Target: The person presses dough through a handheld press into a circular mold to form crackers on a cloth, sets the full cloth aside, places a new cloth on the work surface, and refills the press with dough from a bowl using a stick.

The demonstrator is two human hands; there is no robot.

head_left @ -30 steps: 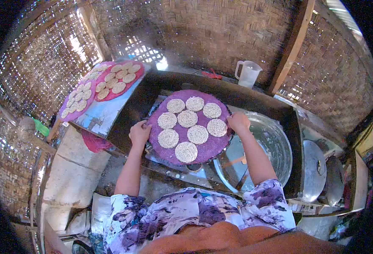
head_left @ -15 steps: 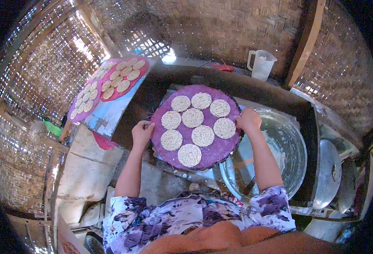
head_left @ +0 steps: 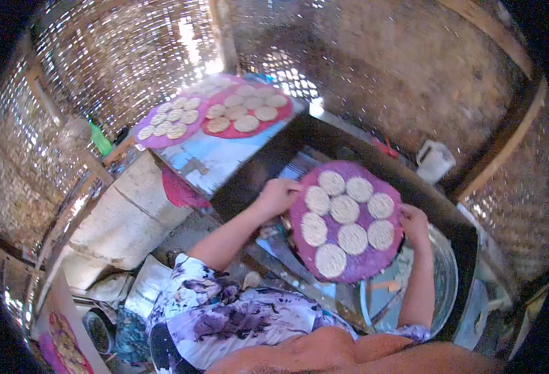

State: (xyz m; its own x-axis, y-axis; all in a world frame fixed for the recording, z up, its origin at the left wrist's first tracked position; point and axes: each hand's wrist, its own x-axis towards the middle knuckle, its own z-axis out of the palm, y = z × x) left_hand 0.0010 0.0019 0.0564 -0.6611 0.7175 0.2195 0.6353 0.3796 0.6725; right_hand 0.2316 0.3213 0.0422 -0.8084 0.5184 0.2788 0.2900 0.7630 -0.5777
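Left hand (head_left: 280, 197) and right hand (head_left: 415, 225) pinch opposite edges of the round purple sheet (head_left: 374, 262), face up, its long axis unclear.

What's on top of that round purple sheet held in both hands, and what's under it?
Nine pale, flat round pieces lie on the purple sheet. A large basin shows past its lower right edge; whatever is directly beneath is covered.

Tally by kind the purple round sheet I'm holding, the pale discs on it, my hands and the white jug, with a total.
Purple round sheet: 1
Pale discs on it: 9
Hands, left hand and right hand: 2
White jug: 1
Total: 13
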